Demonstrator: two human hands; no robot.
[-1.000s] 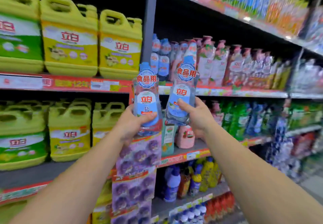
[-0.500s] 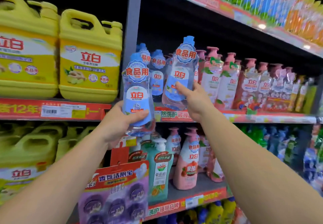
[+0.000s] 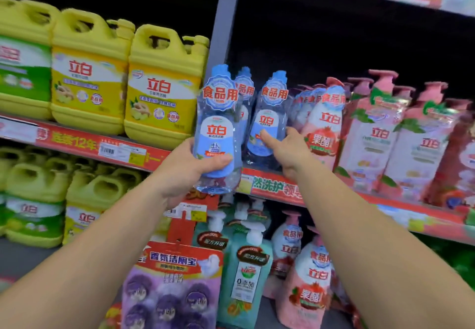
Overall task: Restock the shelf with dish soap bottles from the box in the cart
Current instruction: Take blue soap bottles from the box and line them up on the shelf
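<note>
My left hand (image 3: 190,172) grips a clear blue dish soap bottle (image 3: 217,112) with a blue cap, held upright just in front of the red-edged shelf (image 3: 272,187). A second blue dish soap bottle (image 3: 270,112) stands on that shelf beside other blue ones, and my right hand (image 3: 288,148) is wrapped around its lower part, thumb on the label. The box and cart are out of view.
Yellow jugs (image 3: 162,87) fill the shelf to the left, past a grey upright post (image 3: 223,20). Pink pump bottles (image 3: 372,136) crowd the shelf right of the blue ones. Below hang a purple toilet-cleaner pack (image 3: 174,287) and teal and pink pump bottles.
Both hands have moved forward to the shelf. The right-hand bottle went from held in the air to standing on the shelf among the blue bottles; the left-hand bottle came closer to the shelf edge.
</note>
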